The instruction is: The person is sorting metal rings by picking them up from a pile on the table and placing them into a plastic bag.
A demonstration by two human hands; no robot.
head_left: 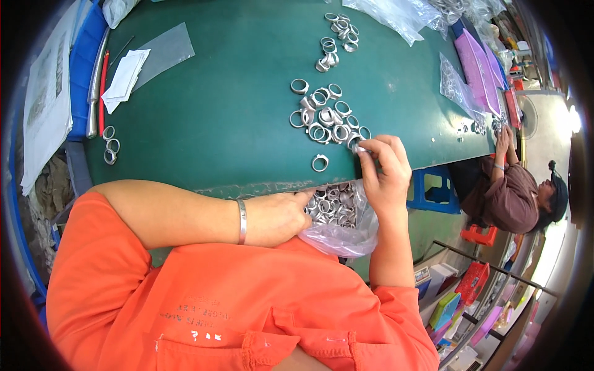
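My right hand [388,170] pinches a silver metal ring [353,142] between thumb and fingertips, at the near right side of a loose pile of similar rings [326,115]. One single ring [320,163] lies apart, closer to the table edge. Below that edge, my left hand [278,217] grips the left side of a clear plastic bag [340,240]; its fingertips are partly hidden at the mouth. Many more silver rings [334,205] fill the bag, which hangs between my two arms.
Smaller ring groups [339,31] sit farther back on the green table [216,111]. Three rings [111,145] lie at left near a red stick [103,93], a metal rod [94,93] and white papers [125,77]. A co-worker [504,195] works at right near a blue stool [431,188].
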